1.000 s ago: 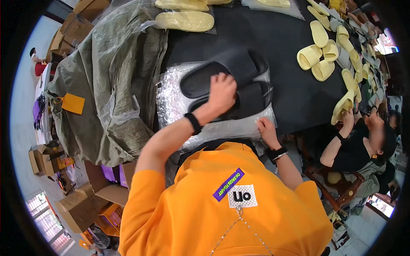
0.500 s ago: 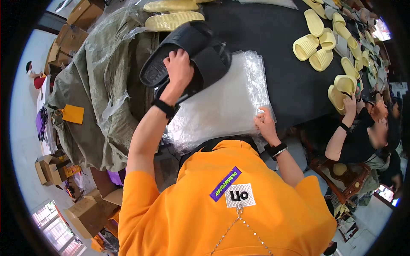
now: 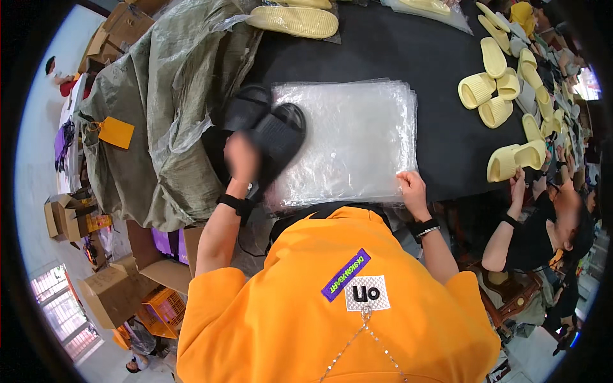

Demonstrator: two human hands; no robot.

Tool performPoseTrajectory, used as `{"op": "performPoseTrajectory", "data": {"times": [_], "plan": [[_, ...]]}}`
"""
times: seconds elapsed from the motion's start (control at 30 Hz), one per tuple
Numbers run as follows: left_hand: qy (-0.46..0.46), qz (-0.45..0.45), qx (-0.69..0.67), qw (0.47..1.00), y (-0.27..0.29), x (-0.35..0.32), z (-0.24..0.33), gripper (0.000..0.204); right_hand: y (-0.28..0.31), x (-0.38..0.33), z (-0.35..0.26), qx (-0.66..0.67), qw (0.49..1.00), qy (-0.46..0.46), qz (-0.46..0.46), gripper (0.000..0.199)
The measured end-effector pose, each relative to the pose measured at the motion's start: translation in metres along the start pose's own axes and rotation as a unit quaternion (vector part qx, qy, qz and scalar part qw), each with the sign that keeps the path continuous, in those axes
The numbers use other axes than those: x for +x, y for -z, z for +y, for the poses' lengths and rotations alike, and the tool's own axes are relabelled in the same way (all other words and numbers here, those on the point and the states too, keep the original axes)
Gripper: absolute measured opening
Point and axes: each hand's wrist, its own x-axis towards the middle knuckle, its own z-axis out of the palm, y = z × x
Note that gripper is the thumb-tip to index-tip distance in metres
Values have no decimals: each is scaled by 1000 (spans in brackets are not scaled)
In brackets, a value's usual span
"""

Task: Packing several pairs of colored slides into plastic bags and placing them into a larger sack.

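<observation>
A pair of black slide sandals (image 3: 281, 137) is at my left, over the left edge of a stack of clear plastic bags (image 3: 348, 143). My left hand (image 3: 241, 158), smeared by motion, is closed on the sandals near their lower end; its fingers cannot be made out singly. The bags lie flat on the black tabletop in front of my body. At their lower right edge, my right hand (image 3: 412, 191) pinches a bag's edge between thumb and fingers.
A grey-green woven sack (image 3: 153, 127) drapes over the table's left. Yellow slides (image 3: 294, 22) lie at the far side, more slides (image 3: 495, 96) at the right. A co-worker's hand (image 3: 518, 185) touches a yellow slide there. Cardboard boxes (image 3: 108, 300) stand at lower left.
My left hand has brought the black sandals nearer to me, uncovering the upper left of the bag stack. My right hand stays at the bags' right edge. The co-worker's yellow slides have turned.
</observation>
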Motion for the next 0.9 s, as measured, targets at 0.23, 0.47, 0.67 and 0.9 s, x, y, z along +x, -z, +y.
{"op": "performPoseTrajectory", "data": {"times": [0.23,0.47,0.67,0.9], "plan": [[-23,118,-220,968,60,29,37,13,16,0,-14,-227,969,68,69,27],[-213,-9,-65,975,69,24,160,10,-46,2,-44,-298,940,136,-98,78],[-284,-111,-71,950,-34,11,161,24,-64,5,-33,-284,939,52,-185,89],[-90,-81,33,992,-24,79,81,21,-64,4,-32,-249,947,58,-192,84]]}}
